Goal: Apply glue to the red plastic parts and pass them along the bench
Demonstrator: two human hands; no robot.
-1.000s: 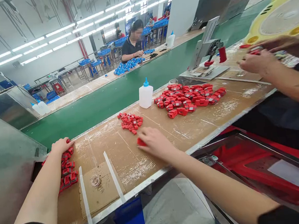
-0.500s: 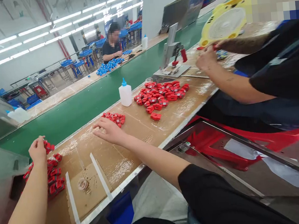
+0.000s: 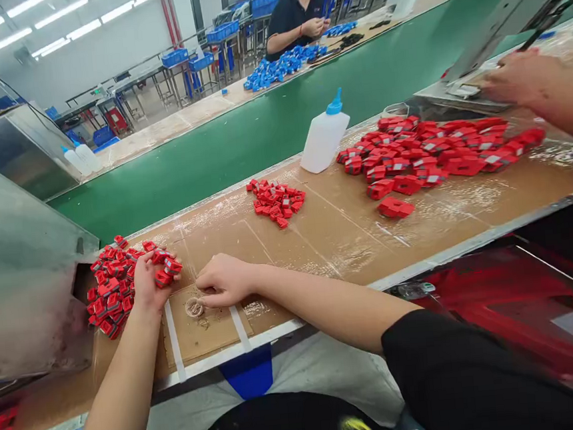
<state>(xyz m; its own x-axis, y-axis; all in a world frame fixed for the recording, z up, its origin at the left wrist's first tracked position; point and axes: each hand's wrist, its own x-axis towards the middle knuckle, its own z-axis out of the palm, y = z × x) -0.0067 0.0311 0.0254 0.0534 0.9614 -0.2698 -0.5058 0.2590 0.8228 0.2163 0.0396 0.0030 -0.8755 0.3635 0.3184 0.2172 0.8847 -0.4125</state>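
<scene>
My left hand (image 3: 146, 281) is closed around several red plastic parts (image 3: 164, 276) with grey bands, palm side up, beside a heap of the same parts (image 3: 110, 290) at the table's left end. My right hand (image 3: 228, 279) is low over a cardboard mat (image 3: 217, 335), fingers curled, thumb and fingertips beside a small round clear dish (image 3: 194, 308). Whether anything is pinched in those fingertips is hidden. Some thin bits lie in and around the dish. Farther back lies a small pile of smaller red pieces (image 3: 278, 201).
A white bottle with a blue nozzle (image 3: 324, 135) stands behind, next to a large pile of red parts (image 3: 431, 152). A green conveyor belt (image 3: 201, 152) runs along the far side. A co-worker's hand (image 3: 530, 80) is by a metal press (image 3: 496, 29). A metal housing (image 3: 15, 265) bounds the left.
My right hand, first holding a red piece, then open by the small pile, has come to the dish. My left hand has lifted several red parts from the heap and moved right.
</scene>
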